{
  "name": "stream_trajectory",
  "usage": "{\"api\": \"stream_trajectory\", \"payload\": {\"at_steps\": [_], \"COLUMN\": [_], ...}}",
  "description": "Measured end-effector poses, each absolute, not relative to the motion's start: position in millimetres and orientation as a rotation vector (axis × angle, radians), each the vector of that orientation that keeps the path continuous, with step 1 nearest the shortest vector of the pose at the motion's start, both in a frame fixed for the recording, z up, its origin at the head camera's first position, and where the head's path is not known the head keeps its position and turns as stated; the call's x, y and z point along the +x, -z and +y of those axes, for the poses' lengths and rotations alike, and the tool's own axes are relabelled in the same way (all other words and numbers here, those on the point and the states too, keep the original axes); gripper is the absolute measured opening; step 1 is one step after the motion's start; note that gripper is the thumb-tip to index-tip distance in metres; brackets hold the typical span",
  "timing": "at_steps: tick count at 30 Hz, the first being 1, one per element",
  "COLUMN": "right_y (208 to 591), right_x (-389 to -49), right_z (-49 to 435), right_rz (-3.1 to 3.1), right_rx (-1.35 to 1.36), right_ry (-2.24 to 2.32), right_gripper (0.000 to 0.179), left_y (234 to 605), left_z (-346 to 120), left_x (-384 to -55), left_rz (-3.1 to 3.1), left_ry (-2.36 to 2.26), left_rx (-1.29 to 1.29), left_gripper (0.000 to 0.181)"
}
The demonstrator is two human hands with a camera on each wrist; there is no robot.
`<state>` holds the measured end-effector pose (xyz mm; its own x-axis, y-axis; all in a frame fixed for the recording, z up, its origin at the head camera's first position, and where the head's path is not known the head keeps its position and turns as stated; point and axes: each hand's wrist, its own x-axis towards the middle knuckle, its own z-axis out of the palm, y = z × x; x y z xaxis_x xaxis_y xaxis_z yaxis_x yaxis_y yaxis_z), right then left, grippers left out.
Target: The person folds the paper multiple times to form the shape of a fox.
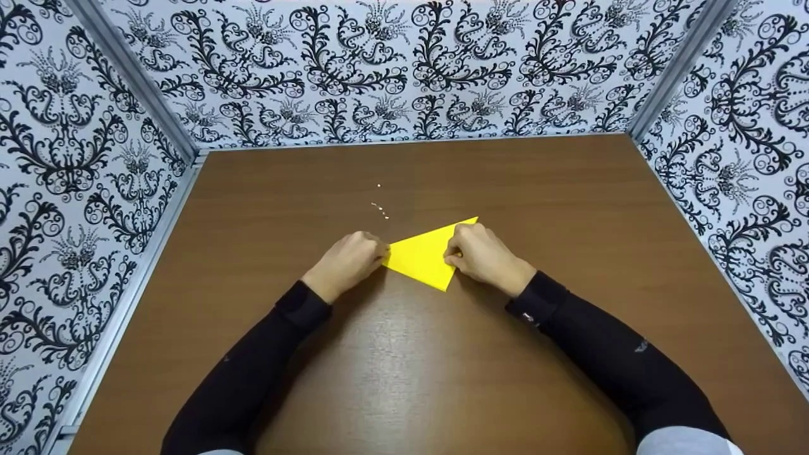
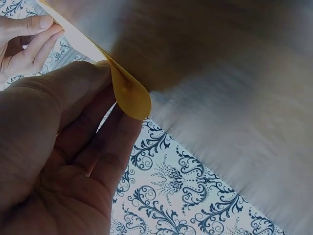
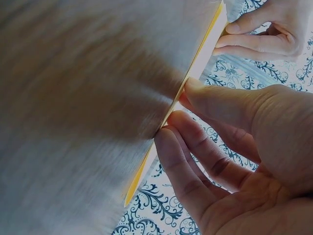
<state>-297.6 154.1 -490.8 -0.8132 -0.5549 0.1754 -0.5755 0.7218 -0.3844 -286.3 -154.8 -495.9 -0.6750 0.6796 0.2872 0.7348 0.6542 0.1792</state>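
Observation:
A folded piece of yellow paper (image 1: 418, 254) lies low over the table between both hands, wide at its right end and narrow at its left. My left hand (image 1: 351, 260) pinches the narrow end; in the left wrist view the paper bends there into a rounded loop (image 2: 133, 98) by the fingertips. At the wide right end, my right hand (image 1: 485, 254) grips the paper with curled fingers. The right wrist view has its thumb and fingertips at the thin yellow edge (image 3: 136, 180).
Several tiny white scraps (image 1: 379, 208) lie on the brown table (image 1: 537, 183) beyond the left hand. Walls with a black and white scroll pattern (image 1: 354, 63) stand at the back and both sides, with grey metal posts (image 1: 679, 69) at the corners.

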Motion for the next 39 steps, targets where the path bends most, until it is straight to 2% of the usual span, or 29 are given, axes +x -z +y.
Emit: {"api": "stream_trajectory", "payload": {"at_steps": [17, 29, 39], "right_y": [489.7, 491.3, 489.3], "right_x": [-298.1, -295.8, -295.3], "right_z": [152.7, 152.5, 153.5], "right_rz": [-2.889, -2.871, -2.882], "right_rx": [0.933, 0.942, 0.940], "right_ry": [-0.675, -0.705, -0.712], "right_gripper": [0.005, 0.006, 0.006], "left_y": [497.7, 497.0, 494.2], "left_z": [-184.7, -205.5, -202.3], "left_x": [-269.9, -255.5, -254.4], "left_rz": [-2.708, -2.766, -2.783], "left_ry": [0.425, 0.399, 0.341], "left_rx": [-1.051, -0.960, -0.963], "left_gripper": [0.008, 0.013, 0.013]}}
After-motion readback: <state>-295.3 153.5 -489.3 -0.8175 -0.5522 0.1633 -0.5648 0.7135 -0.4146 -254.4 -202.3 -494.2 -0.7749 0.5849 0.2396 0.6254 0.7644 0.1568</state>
